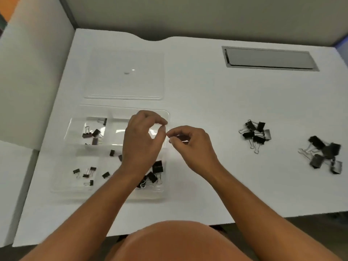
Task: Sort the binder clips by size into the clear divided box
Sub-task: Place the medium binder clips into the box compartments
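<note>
The counter (207, 95) was white and wide, with low white walls at the left and back and a grey metal slot (271, 58) set in its far right part. On its left side stood the clear divided box (79, 187), and its flat clear lid (124, 76) lay just behind it. Some binder clips were already in four compartments: middle-sized ones at far left (92, 133), small ones at near left (85, 174) and near middle (112, 152), bigger ones at near right (157, 167). Two piles waited well apart on the right: one pile (256, 133) nearer the hands, and a pile of larger clips (325, 154) close to the counter's right edge.

The left hand (140, 142) hovered over the far right compartment with thumb and forefinger nearly closed. The right hand (190, 147) was beside it, fingers curled. Their fingertips almost met, and I cannot tell if a small clip or a wire handle was pinched between them.

The risk, I think, was a slip: a tiny clip could fall in the wrong compartment, or its spring could snap and jump away.
</note>
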